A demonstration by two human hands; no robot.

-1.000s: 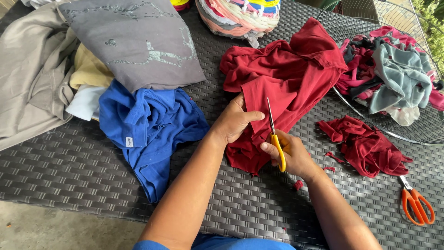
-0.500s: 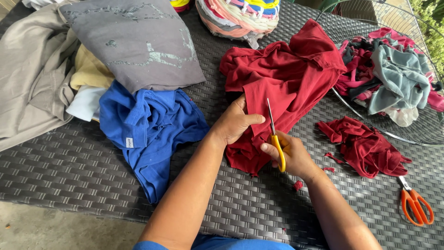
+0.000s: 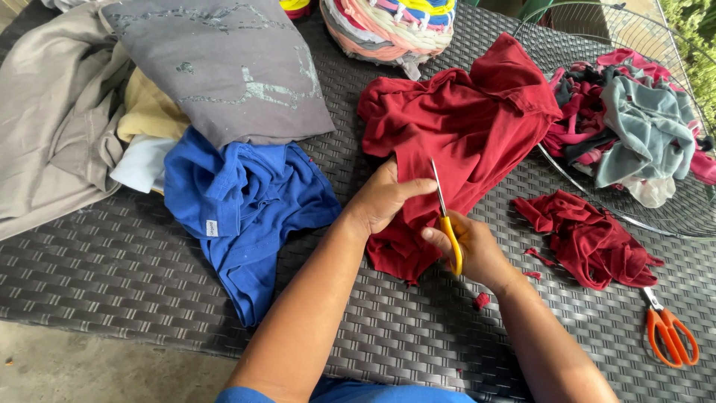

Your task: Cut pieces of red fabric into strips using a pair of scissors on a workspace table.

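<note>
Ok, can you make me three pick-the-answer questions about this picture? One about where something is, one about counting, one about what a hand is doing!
1. Where are the orange-handled scissors?
A. On the table at the right edge
B. In the wire basket
C. On the blue shirt

2. How many pairs of scissors are there?
A. One
B. Two
C. Four

3. What is the right hand doing?
A. Resting flat and empty
B. Holding yellow-handled scissors on the red shirt
C. Lifting the grey shirt

Answers: 1 A, they lie on the woven table beside red scraps. 2 B, one in the hand, one lying loose. 3 B, fingers grip the handles, blades on the red cloth.
</note>
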